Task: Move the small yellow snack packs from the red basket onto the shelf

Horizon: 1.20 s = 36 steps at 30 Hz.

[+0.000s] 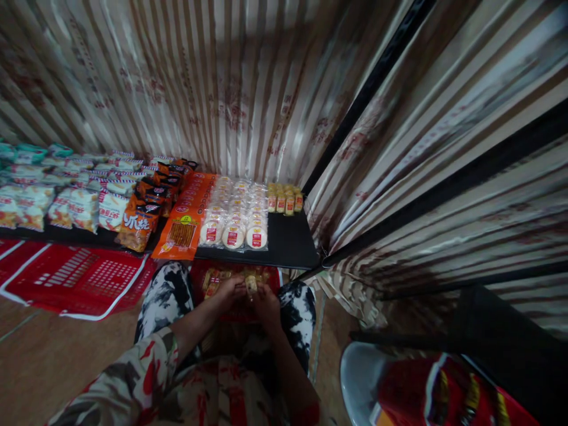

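From the head camera, the person sits low, knees apart in black-and-white trousers, with both hands meeting just in front of the lap. The left hand (229, 291) and the right hand (266, 300) are both curled shut around a small yellowish snack packet (251, 284), pinched between them, fingertips touching it from either side. It is held just above a red basket (270, 275) that sits between the knees, with more such packets lying inside; the basket's far rim is tucked under the front edge of the worktop.

The black worktop (290, 242) runs low across the corner. Its right end stops right against the striped curtain (248, 89), and that end is bare near the front edge. On it, from the right: a short row of small yellow jars (284, 201) at the back, then clear bags of round white cakes (235, 216), a long orange packet (186, 225) whose end reaches the front edge, then dark-orange bags (139, 222) and white snack bags (71, 207) out to the left.

A flat red crate (80, 278) lies on the floor to the left, just beside the left knee. To the right, a grey stool (359, 378) carries a red bag (426, 393), near the right knee, with only a narrow strip of floor between.
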Each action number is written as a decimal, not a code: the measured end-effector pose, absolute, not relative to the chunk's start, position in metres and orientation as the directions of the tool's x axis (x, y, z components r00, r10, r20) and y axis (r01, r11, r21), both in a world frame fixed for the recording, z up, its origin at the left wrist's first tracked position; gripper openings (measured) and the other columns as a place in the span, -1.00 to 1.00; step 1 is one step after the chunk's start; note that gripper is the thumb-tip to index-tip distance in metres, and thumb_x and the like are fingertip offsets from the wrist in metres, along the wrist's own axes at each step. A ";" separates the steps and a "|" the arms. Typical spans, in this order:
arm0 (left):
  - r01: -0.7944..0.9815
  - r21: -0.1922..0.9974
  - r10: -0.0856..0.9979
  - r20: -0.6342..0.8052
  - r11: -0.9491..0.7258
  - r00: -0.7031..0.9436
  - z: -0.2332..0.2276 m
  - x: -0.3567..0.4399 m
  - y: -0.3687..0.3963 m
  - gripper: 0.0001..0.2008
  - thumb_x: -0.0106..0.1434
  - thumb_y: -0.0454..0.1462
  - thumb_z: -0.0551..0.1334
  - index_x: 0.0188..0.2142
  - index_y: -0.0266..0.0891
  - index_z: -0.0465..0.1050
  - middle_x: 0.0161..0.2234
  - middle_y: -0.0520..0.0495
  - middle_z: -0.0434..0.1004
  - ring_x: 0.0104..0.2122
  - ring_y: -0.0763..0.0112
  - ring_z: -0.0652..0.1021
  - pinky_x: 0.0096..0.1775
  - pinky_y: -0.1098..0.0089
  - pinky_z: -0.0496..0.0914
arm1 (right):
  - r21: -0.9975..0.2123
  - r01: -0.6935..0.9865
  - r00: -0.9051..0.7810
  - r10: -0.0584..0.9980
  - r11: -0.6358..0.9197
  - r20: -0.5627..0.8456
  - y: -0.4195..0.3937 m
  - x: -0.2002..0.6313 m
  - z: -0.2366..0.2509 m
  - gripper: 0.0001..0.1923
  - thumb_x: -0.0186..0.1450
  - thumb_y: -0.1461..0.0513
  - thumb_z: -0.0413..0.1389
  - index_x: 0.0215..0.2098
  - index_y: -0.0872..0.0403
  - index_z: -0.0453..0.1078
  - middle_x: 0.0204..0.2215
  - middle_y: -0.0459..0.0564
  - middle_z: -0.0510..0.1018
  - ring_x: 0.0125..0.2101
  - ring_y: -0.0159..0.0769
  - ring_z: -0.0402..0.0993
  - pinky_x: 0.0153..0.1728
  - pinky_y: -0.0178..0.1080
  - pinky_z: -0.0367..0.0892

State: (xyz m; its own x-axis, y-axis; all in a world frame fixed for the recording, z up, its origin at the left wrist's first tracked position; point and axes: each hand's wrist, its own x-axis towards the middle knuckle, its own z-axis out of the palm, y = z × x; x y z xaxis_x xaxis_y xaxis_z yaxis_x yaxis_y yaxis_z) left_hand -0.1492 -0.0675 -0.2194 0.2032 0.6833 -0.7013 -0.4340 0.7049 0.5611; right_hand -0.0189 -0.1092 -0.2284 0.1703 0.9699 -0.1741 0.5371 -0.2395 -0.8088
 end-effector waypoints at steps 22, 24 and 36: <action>-0.351 0.668 0.745 -0.649 0.656 0.157 -0.161 -0.119 -0.055 -0.90 0.07 -0.47 0.20 -0.40 -0.31 0.42 -0.47 -0.04 0.51 -0.46 0.47 0.51 -0.30 0.45 0.38 | -0.965 -0.011 0.255 0.932 -0.262 -0.256 -0.100 0.003 -0.214 -0.71 0.11 0.09 0.03 -0.24 0.03 0.31 -0.31 0.00 0.61 -0.29 -0.21 0.56 -0.26 -0.20 0.44; -0.344 0.672 0.747 -0.645 0.656 0.161 -0.156 -0.115 -0.054 -0.90 0.07 -0.47 0.21 -0.41 -0.31 0.43 -0.47 -0.04 0.51 -0.45 0.46 0.51 -0.29 0.44 0.39 | -0.964 -0.033 0.253 0.931 -0.264 -0.264 -0.098 0.007 -0.212 -0.70 0.09 0.07 0.06 -0.24 0.03 0.33 -0.32 0.00 0.61 -0.30 -0.20 0.56 -0.28 -0.20 0.44; -0.281 0.709 0.761 -0.620 0.647 0.189 -0.140 -0.100 -0.055 -0.87 0.08 -0.47 0.17 -0.38 -0.31 0.45 -0.40 -0.08 0.54 -0.38 0.44 0.53 -0.23 0.41 0.40 | -0.973 -0.005 0.274 0.936 -0.229 -0.222 -0.101 0.022 -0.193 -0.60 0.12 0.00 0.05 -0.19 0.09 0.34 -0.31 0.04 0.59 -0.32 -0.22 0.54 -0.29 -0.23 0.42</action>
State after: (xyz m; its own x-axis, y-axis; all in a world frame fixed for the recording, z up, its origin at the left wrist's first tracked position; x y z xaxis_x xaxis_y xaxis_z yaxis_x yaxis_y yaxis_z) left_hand -0.0996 -0.0547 -0.1403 0.1891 0.7612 -0.6203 -0.2811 0.6472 0.7086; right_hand 0.0216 -0.1008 -0.1927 0.2741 0.9358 -0.2219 -0.0049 -0.2294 -0.9733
